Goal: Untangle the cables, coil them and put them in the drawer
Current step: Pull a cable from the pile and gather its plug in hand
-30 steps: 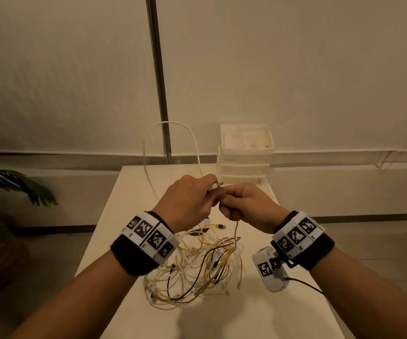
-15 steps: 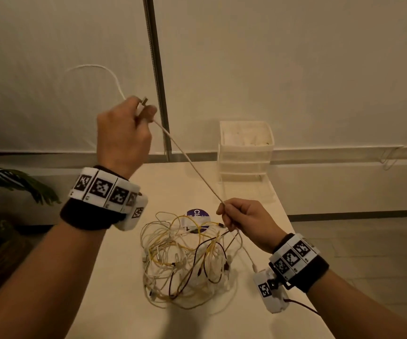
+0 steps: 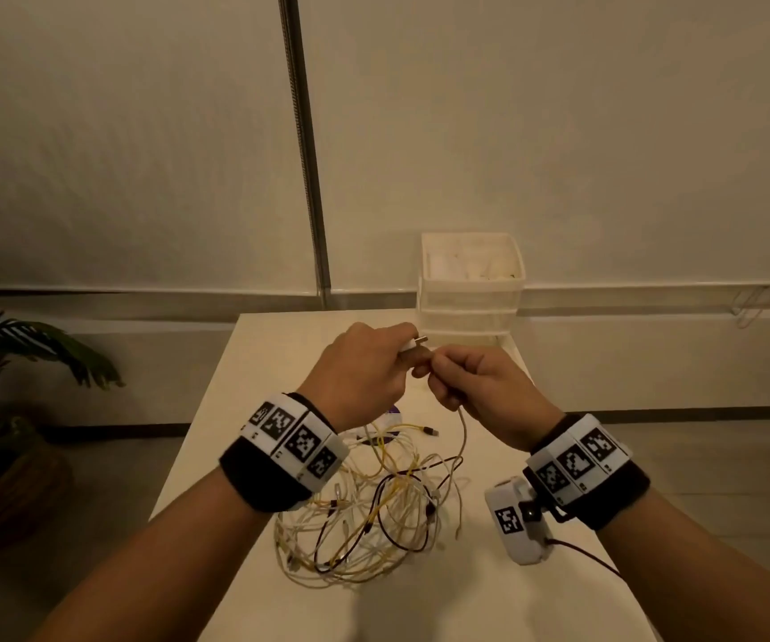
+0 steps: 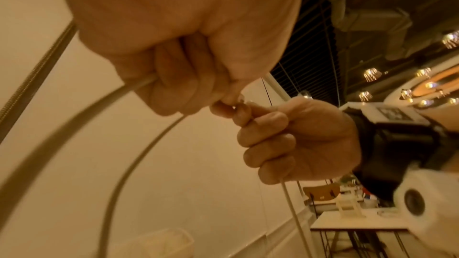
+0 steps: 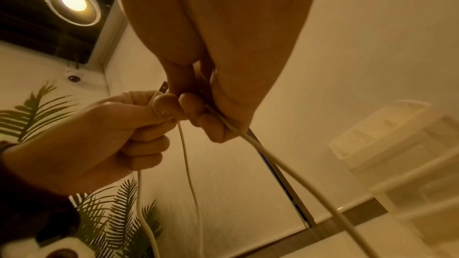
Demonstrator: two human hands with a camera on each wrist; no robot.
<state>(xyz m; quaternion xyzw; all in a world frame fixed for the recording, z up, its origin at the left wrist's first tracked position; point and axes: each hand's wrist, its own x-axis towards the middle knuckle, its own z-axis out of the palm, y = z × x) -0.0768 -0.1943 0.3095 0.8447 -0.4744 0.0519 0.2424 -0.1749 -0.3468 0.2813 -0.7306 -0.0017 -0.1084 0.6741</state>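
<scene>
- Cables in white, yellow and dark red lie as a loose tangled heap (image 3: 364, 512) on the pale cream surface (image 3: 425, 604), nearest the person, below and between the two wrists.
- One thin white cable (image 3: 462, 437) rises out of the heap to the right hand (image 3: 480, 386), whose grip is curled round it, fingers folded in a fist.
- Left hand (image 3: 364, 368), just beside and touching the right, pinches the same cable's metal-tipped plug end (image 3: 413, 344) between thumb and fingers; in the left wrist view a loop of the cable (image 4: 116, 174) curves away below it.
- Behind the hands, at the surface's far edge, stands a translucent white plastic drawer unit (image 3: 469, 289), its top compartment open.
- A green potted plant (image 3: 26, 345) stands on the floor, far left.
</scene>
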